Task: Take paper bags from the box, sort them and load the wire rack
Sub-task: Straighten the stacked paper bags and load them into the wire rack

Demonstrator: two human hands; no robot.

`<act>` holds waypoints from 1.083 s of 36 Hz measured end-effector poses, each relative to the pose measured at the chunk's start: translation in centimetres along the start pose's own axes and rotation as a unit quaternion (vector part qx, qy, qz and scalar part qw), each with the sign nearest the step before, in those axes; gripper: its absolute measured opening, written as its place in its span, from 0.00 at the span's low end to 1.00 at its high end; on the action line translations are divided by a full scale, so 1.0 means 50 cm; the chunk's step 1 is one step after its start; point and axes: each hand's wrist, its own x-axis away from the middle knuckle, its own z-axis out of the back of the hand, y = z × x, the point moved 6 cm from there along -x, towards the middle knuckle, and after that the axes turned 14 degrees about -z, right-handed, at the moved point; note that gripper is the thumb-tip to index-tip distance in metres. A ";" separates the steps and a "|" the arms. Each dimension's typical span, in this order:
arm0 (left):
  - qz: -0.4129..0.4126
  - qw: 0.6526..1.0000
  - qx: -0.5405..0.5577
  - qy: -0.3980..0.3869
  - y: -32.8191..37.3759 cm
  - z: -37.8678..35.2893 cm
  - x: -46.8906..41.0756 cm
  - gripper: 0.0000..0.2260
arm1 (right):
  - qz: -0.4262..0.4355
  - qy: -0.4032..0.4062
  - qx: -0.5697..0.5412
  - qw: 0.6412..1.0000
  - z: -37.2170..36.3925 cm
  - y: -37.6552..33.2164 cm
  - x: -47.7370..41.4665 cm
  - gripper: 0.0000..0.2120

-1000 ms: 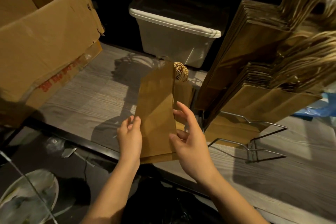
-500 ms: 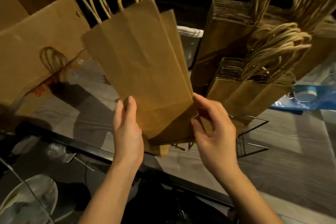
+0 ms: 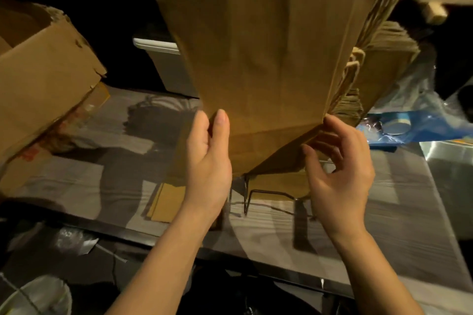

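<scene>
Brown paper bags [image 3: 263, 46], blue plastic [image 3: 419, 128], grey-grained table [image 3: 399, 212].

A bunch of bags [image 3: 268, 59] is held up by its bottom end, close over the rack [image 3: 268, 193]. The left hand [image 3: 207, 161] grips its left edge and the right hand [image 3: 340, 169] pinches the right corner. A stack [image 3: 384, 64] stands behind. The box [image 3: 43, 89] sits at left on the surface [image 3: 384, 212].

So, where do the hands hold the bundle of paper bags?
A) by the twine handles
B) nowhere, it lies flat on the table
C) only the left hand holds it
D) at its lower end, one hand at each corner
D: the left hand and the right hand each hold a bottom corner of the bundle of paper bags, which is raised above the wire rack.
</scene>
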 end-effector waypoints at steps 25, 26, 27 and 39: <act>0.025 0.992 -0.051 -0.116 -0.080 -0.090 0.065 0.04 | -0.096 -0.023 0.088 0.991 0.058 0.132 -0.001 0.17; 0.014 0.990 -0.068 -0.124 -0.080 -0.093 0.068 0.04 | -0.092 -0.023 0.088 0.992 0.057 0.131 0.000 0.17; 0.008 0.988 -0.085 -0.128 -0.079 -0.096 0.071 0.04 | -0.090 -0.025 0.086 0.992 0.056 0.130 0.003 0.17; 0.016 0.988 -0.104 -0.113 -0.093 -0.072 0.063 0.09 | -0.100 0.048 -0.013 0.994 0.032 0.086 0.053 0.18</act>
